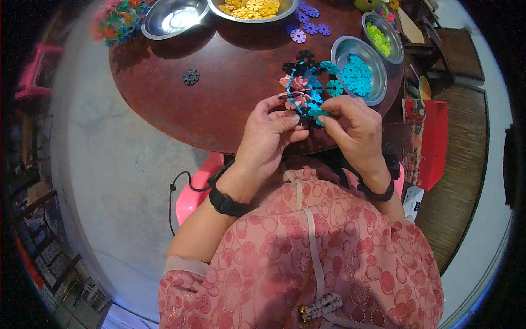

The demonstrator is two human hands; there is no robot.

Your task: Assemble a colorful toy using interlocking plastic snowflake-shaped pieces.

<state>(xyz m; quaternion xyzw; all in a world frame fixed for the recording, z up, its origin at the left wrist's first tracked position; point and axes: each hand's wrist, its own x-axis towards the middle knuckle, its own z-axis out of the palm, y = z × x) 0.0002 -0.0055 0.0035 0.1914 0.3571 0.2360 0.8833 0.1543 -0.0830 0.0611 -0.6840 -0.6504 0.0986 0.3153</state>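
Note:
Over the near edge of the round table, both hands hold a small assembly of interlocking snowflake discs (314, 88) in pink, black, blue and teal. My left hand (267, 129) grips its lower left side between thumb and fingers. On the other side, my right hand (353, 126) pinches a teal disc (316, 112) at the lower right of the assembly. Whether that disc is joined to the rest I cannot tell. Just beyond my right hand stands a metal bowl (382, 94) of teal discs (356, 75).
A single black disc (190, 77) lies on the dark red table (164, 109). Farther back are a bowl of yellow discs (255, 7), a shiny metal bowl (172, 17), loose purple discs (309, 26) and a bowl of lime discs (378, 38). A pink stool (197, 192) stands below.

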